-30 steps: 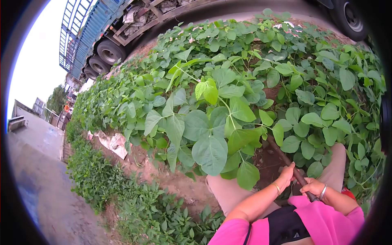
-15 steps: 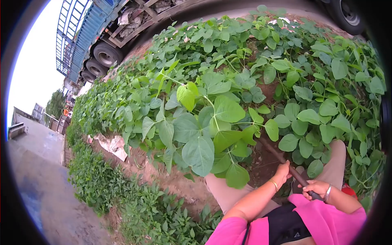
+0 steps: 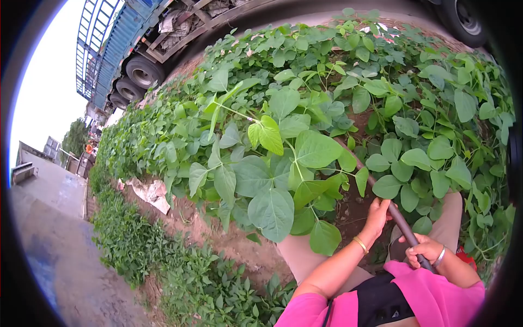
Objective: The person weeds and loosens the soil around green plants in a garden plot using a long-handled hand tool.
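Observation:
A dark brown pole [image 3: 402, 222] slants from my lap up and left until leaves cover its far end. My left hand [image 3: 377, 213], with a gold bangle at the wrist, is wrapped round the middle of the pole. Nearer my body, my right hand [image 3: 425, 250], with a silver bangle, grips the pole close to its lower end. Large green leaves [image 3: 271, 213] stand in front of my legs, left of the pole. Bare brown soil [image 3: 351, 215] shows beside the pole under the leaves.
A blue truck [image 3: 121, 41] stands at the upper left, and a wheel [image 3: 466, 22] shows at the upper right. A crumpled pale sheet [image 3: 152, 194] lies on the soil. Lower plants [image 3: 131, 240] border a paved strip [image 3: 71, 245] at the left.
The pole and my left hand have moved up and forward, and more of the pole shows above my left hand. The leaves near its far end have shifted.

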Motion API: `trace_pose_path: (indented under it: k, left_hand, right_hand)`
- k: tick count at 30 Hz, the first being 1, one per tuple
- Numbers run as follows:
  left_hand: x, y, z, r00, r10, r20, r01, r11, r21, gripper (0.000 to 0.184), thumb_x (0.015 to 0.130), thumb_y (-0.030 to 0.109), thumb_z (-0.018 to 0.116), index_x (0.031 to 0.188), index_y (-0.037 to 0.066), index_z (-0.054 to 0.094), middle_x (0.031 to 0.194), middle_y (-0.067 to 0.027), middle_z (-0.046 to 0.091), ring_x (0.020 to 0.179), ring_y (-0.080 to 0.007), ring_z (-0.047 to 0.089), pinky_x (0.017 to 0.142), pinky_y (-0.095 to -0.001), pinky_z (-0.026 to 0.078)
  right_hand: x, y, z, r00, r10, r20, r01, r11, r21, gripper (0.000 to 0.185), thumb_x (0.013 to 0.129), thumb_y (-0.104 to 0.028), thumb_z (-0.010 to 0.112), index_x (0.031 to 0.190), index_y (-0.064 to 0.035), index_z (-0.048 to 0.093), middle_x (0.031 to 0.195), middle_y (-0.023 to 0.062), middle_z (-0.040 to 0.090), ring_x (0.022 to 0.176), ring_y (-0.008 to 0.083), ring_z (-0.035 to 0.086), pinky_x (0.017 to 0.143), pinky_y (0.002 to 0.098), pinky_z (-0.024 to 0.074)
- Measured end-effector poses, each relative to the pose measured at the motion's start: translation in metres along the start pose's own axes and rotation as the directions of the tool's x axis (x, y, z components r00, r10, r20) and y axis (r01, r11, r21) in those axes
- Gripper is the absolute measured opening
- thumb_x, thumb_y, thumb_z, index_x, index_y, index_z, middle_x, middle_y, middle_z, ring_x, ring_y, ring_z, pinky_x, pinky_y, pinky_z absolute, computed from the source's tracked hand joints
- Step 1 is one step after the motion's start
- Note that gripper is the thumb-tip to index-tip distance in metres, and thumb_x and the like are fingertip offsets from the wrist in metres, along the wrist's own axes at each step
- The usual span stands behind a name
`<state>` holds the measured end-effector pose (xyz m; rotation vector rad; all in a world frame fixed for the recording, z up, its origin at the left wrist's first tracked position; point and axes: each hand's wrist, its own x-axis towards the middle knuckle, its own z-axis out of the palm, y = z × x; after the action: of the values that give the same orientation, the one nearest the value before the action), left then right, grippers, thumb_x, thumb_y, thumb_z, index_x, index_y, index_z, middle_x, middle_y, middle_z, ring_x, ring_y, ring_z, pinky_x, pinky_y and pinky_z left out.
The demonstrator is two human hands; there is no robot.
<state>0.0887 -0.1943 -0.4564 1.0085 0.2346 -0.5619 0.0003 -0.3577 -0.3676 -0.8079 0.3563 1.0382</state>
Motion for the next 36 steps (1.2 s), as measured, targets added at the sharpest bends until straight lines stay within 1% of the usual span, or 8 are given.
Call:
trace_pose_path:
  k: [2, 7, 12, 18, 22, 27, 33, 36]
  left_hand:
    - [0.005, -0.012, -0.006, 0.998, 0.021, -0.054, -0.022, 0.999, -0.028, 0.024, 0.084, 0.031, 0.041, 0.086, 0.008, 0.046, 0.074, -0.0035, 0.056, 0.061, -0.0108, 0.052, 0.052, -0.0216, 0.042]
    - [0.017, -0.066, -0.034, 0.824, -0.447, -0.347, 0.450, 0.889, -0.077, 0.030, 0.085, 0.035, 0.036, 0.088, 0.006, 0.045, 0.071, -0.0052, 0.055, 0.059, -0.0149, 0.050, 0.053, -0.0300, 0.042]
    - [0.011, -0.052, -0.018, 0.843, -0.444, -0.303, 0.412, 0.896, -0.167, 0.028, 0.085, 0.035, 0.037, 0.087, 0.008, 0.045, 0.073, -0.0046, 0.055, 0.061, -0.0146, 0.050, 0.057, -0.0302, 0.042]
    - [-0.006, -0.007, 0.011, 0.979, -0.153, 0.138, 0.155, 0.988, -0.006, 0.026, 0.083, 0.038, 0.041, 0.086, 0.012, 0.046, 0.075, 0.0015, 0.052, 0.066, -0.0068, 0.050, 0.059, -0.0197, 0.040]
    - [0.003, -0.018, 0.008, 0.985, -0.129, 0.115, 0.127, 0.992, 0.028, 0.025, 0.084, 0.036, 0.040, 0.086, 0.012, 0.047, 0.077, 0.0011, 0.052, 0.066, -0.0076, 0.050, 0.059, -0.0210, 0.041]
    - [0.015, -0.060, -0.015, 0.881, -0.466, -0.088, 0.468, 0.883, 0.012, 0.023, 0.085, 0.030, 0.039, 0.085, 0.008, 0.047, 0.078, -0.0037, 0.052, 0.068, -0.0143, 0.051, 0.064, -0.0282, 0.043]
    - [0.016, -0.056, -0.007, 0.930, -0.369, 0.007, 0.369, 0.929, -0.030, 0.018, 0.083, 0.026, 0.044, 0.083, 0.009, 0.048, 0.078, -0.0023, 0.052, 0.070, -0.0124, 0.051, 0.065, -0.0260, 0.043]
    - [0.004, -0.021, 0.008, 0.957, -0.255, 0.138, 0.257, 0.966, 0.002, 0.016, 0.083, 0.026, 0.045, 0.084, 0.010, 0.048, 0.080, -0.0004, 0.052, 0.071, -0.0095, 0.050, 0.065, -0.0235, 0.042]
  right_hand:
    - [0.010, 0.001, -0.003, 0.999, 0.040, -0.014, -0.040, 0.999, 0.007, 0.036, 0.072, -0.003, 0.049, 0.106, -0.0078, 0.035, 0.055, 0.0076, 0.044, 0.042, 0.0177, 0.045, 0.039, 0.0303, 0.0390]
    - [0.053, 0.036, -0.027, 0.970, 0.227, -0.084, -0.224, 0.974, 0.042, 0.033, 0.072, -0.003, 0.049, 0.102, -0.0040, 0.035, 0.056, 0.0076, 0.044, 0.044, 0.0182, 0.044, 0.040, 0.0299, 0.0392]
    - [0.025, 0.013, -0.013, 0.985, 0.146, -0.093, -0.140, 0.988, 0.066, 0.035, 0.071, -0.001, 0.049, 0.103, -0.0041, 0.036, 0.056, 0.0085, 0.044, 0.043, 0.0172, 0.044, 0.039, 0.0296, 0.0396]
    - [-0.019, -0.001, -0.005, 0.990, 0.040, -0.134, -0.045, 0.998, -0.037, 0.037, 0.071, 0.001, 0.048, 0.105, -0.0051, 0.036, 0.054, 0.0081, 0.046, 0.042, 0.0166, 0.045, 0.038, 0.0297, 0.0399]
    - [-0.009, 0.006, -0.001, 0.983, -0.002, -0.185, -0.009, 0.998, -0.060, 0.034, 0.071, 0.000, 0.048, 0.103, -0.0055, 0.037, 0.054, 0.0078, 0.046, 0.042, 0.0165, 0.045, 0.038, 0.0294, 0.0398]
    - [0.048, 0.034, -0.025, 0.962, 0.071, -0.263, -0.063, 0.997, 0.038, 0.030, 0.071, -0.002, 0.048, 0.099, -0.0051, 0.038, 0.054, 0.0073, 0.045, 0.041, 0.0171, 0.045, 0.037, 0.0293, 0.0395]
    - [0.022, 0.008, -0.016, 0.964, 0.073, -0.257, -0.064, 0.997, 0.044, 0.030, 0.069, -0.001, 0.048, 0.098, -0.0044, 0.039, 0.054, 0.0072, 0.044, 0.041, 0.0172, 0.044, 0.036, 0.0292, 0.0389]
    - [0.001, -0.002, -0.005, 0.974, -0.079, -0.214, 0.064, 0.995, -0.076, 0.033, 0.069, -0.001, 0.047, 0.101, -0.0046, 0.038, 0.054, 0.0078, 0.046, 0.036, 0.0173, 0.044, 0.035, 0.0297, 0.0402]
